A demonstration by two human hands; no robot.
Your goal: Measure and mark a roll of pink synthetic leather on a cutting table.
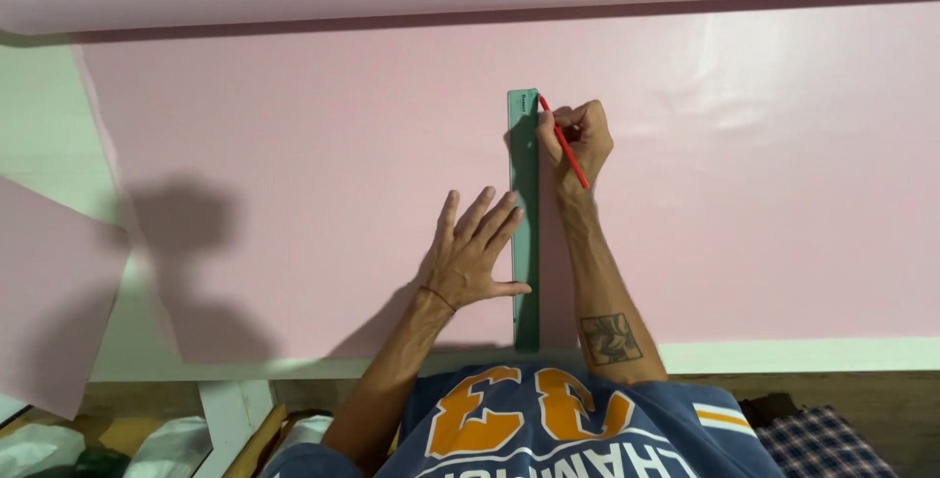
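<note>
Far left of the frame: a separate pink sheet (49, 292) hangs over the edge of the pale green counter (39, 135), lying apart from the work. A dark shadow falls on the lower left part of the large pink sheet (294, 145), which covers most of the counter from left to right, its far end curling up along the top of the frame.

Centre, lower half: the left hand (472, 253) lies flat on the large sheet, fingers spread apart, holding nothing. Its thumb and fingertips press against the left edge of the green ruler (526, 233), in my judgement to keep the ruler from sliding.

Centre: the ruler lies flat on the sheet, running straight from the near counter edge up toward the middle of the frame.

Just right of the ruler, at its far end: the right hand (580, 140) is closed around a red pencil (565, 143), fingers clamped on the shaft. The tip rests on the sheet against the top right corner of the ruler, apparently using that edge as a guide. The forearm lies alongside the ruler.

Lower right: a checked cloth (822, 444) lies below the counter.
</note>
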